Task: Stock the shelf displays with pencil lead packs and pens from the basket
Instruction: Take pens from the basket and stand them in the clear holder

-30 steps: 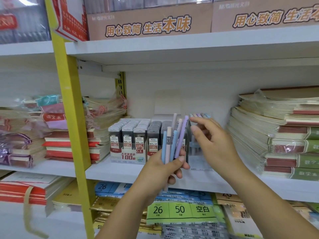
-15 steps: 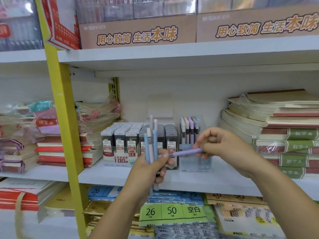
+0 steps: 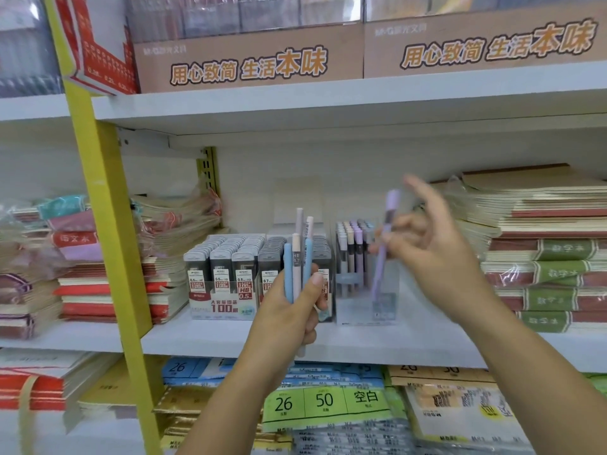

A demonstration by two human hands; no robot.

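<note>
So both hands are up in front of the middle shelf [image 3: 377, 343]. The left hand [image 3: 292, 313] is wrapped around a bunch of pens [image 3: 296, 264], pale blue, pink and white ones, held upright with the thumb pressed across the front. Their tops stick up in front of the lead packs [image 3: 226, 257], and one tip pokes out under the hand, past the shelf's front edge.

The right hand [image 3: 437, 254] is pretty blurry, but it's pinching a single purple pen [image 3: 379, 267] between the thumb and a couple of fingers, with the index finger pointing up and away. That pen is nearly upright, leaning a bit with its top to the right. Its lower end is down at the clear pen box [image 3: 361, 310], on the box's right side. Can't tell if the tip is inside a slot or just in front.

The pen box sits toward the front edge of the shelf, right beside the lead pack display, and it has rows of pastel pens standing in its back left part. The lead packs are lined up in grey rows in their own tray, touching or nearly touching the pen box.

Stacks of notebooks [image 3: 542, 257] fill the right end of the shelf. More wrapped ones are on the far side of the yellow post [image 3: 108, 224]. Cardboard boxes [image 3: 249, 60] sit on the shelf above, and a green label [image 3: 325, 402] reading 26 and 50 is on the level below.
</note>
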